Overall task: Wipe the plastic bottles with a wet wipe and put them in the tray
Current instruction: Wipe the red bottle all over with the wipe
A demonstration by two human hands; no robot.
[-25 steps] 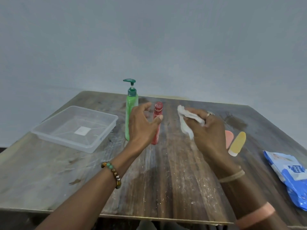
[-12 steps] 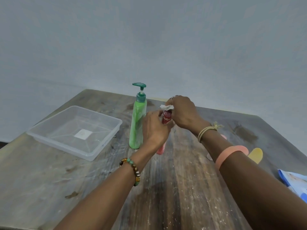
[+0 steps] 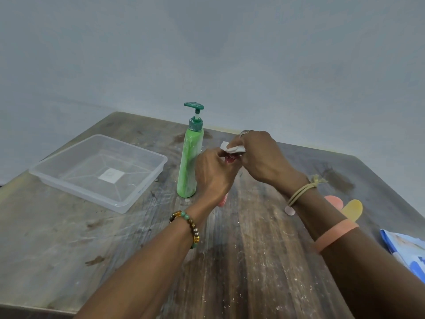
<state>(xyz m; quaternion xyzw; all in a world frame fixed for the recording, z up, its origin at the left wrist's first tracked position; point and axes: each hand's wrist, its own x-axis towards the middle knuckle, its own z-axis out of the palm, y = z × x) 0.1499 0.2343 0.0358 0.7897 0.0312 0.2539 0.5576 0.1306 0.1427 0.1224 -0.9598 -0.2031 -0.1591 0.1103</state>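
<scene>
My left hand point(image 3: 212, 174) grips a slim red bottle point(image 3: 230, 159) that stands on the wooden table point(image 3: 241, 261); only its neck and its pink base show past my fingers. My right hand point(image 3: 259, 157) pinches a white wet wipe point(image 3: 232, 148) over the bottle's cap. A tall green pump bottle point(image 3: 189, 162) stands just left of my left hand. A clear plastic tray point(image 3: 147, 188) with nothing in it sits at the left of the table.
A pink tube point(image 3: 333, 201) and a yellow tube point(image 3: 353, 209) lie on the table behind my right forearm. A blue and white wipes pack point(image 3: 404, 247) lies at the right edge. A grey wall rises behind the table.
My right hand carried the wipe from the right onto the top of the red bottle. My left hand closed round the bottle's body. The view shifted slightly left.
</scene>
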